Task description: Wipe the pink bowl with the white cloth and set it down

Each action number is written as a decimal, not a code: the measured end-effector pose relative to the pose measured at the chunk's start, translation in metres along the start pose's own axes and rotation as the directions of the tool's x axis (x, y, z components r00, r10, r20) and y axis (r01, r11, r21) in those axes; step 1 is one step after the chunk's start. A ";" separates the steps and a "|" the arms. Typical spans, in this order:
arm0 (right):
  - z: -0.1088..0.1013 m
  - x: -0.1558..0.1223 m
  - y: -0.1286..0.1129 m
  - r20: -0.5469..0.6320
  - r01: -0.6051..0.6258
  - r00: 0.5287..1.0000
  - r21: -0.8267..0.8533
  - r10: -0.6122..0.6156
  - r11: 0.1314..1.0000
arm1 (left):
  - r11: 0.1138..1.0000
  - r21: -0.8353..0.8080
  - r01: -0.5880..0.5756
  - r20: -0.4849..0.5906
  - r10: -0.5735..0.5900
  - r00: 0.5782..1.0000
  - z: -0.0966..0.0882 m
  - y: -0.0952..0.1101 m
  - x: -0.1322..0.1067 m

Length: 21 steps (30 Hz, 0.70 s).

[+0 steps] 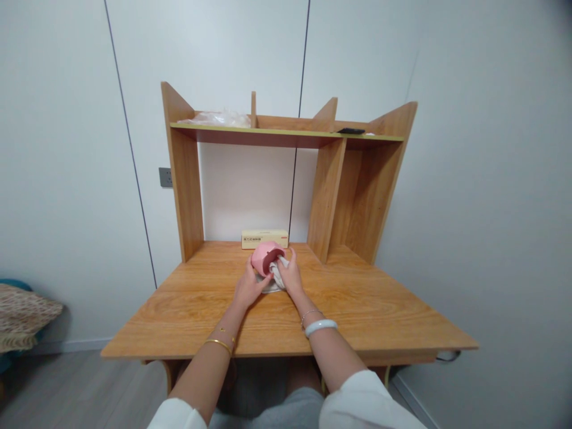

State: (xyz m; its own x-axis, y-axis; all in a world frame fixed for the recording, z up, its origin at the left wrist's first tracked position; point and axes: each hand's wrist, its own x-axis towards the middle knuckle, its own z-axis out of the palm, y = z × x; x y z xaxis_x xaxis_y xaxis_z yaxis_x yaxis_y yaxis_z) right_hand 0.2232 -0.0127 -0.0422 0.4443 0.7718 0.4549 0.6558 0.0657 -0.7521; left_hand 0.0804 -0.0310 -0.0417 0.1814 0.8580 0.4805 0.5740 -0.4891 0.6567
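Observation:
A pink bowl-like container (263,255) is tipped on its side above the desk, its opening turned to the right and toward me. My left hand (249,287) grips it by the lower left rim. With my right hand (290,275) I hold a whitish cloth (276,275), bunched at the container's opening. Part of the cloth hangs below and lies near the desktop. My right fingertips are partly hidden by the cloth and the container's rim.
Behind the container, a long cream box (250,239) stands at the back of the wooden desk (357,310). The hutch shelf (286,136) above carries a clear plastic bag (218,119) and a flat black item (351,130). A woven cover (27,313) is at far left.

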 end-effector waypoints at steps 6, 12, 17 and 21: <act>-0.002 0.004 0.002 0.018 -0.006 1.000 0.114 0.004 0.993 | 0.998 0.042 -0.042 -0.079 0.045 0.996 -0.001 0.001 0.000; -0.012 0.001 -0.005 -0.004 -0.070 0.998 -0.060 0.070 0.996 | 0.996 0.071 -0.046 -0.084 0.052 0.995 0.000 0.001 -0.001; -0.016 -0.003 -0.013 -0.067 -0.030 0.998 -0.218 0.016 0.975 | 0.995 0.098 -0.026 -0.042 0.031 0.999 -0.001 0.001 -0.001; -0.016 -0.003 -0.011 -0.074 -0.066 0.996 -0.253 0.048 0.965 | 0.992 0.104 -0.075 -0.019 0.077 0.997 0.000 0.000 -0.002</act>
State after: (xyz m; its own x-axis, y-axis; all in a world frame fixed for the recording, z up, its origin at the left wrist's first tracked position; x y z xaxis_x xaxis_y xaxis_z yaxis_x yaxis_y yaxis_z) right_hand 0.2244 -0.0261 -0.0272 0.5196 0.7250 0.4522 0.7583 -0.1474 -0.6350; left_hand 0.0802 -0.0327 -0.0420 0.2101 0.8144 0.5409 0.6386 -0.5333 0.5548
